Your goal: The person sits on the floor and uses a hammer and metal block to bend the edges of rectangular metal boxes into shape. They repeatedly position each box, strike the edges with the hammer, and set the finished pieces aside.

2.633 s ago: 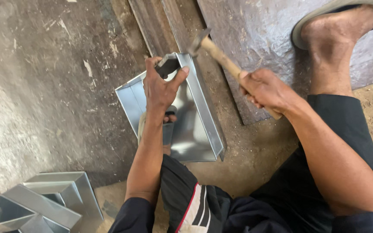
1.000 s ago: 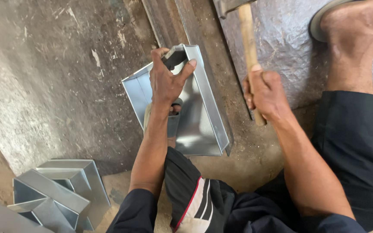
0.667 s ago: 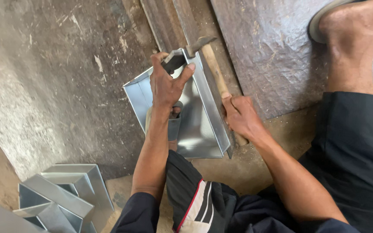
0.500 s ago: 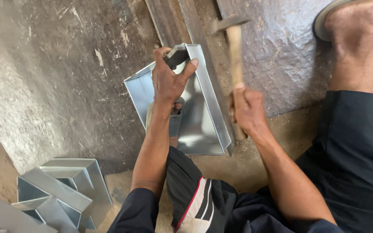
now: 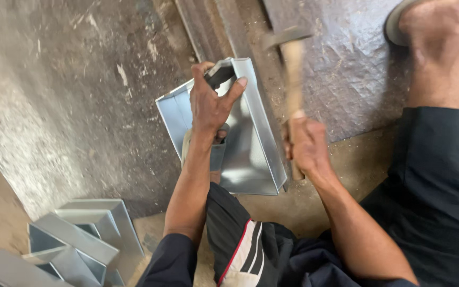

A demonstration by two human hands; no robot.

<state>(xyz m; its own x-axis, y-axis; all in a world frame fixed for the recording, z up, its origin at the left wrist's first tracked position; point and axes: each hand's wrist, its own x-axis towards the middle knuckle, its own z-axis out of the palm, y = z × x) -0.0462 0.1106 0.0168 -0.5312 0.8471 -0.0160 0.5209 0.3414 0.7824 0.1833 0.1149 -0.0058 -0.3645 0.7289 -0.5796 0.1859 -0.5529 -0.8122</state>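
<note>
My left hand (image 5: 211, 106) grips a dark metal block (image 5: 220, 74) and presses it against the far inner corner of a shiny sheet-metal tray (image 5: 256, 149) that lies on the floor between my legs. My right hand (image 5: 305, 146) is closed around the wooden handle of a hammer (image 5: 292, 58), raised above the tray's right wall and blurred by motion. The hammer head points left, just right of the tray's far right corner.
A stack of similar folded metal trays (image 5: 75, 239) lies at the lower left. A steel rail (image 5: 208, 26) runs along the concrete floor behind the tray. A grey woven sheet (image 5: 346, 64) covers the floor at right, under my sandalled foot (image 5: 436, 26).
The hammer came down beside the tray's right wall, then rose again. It is now lifted upright above that wall. My left hand and the block stayed in place.
</note>
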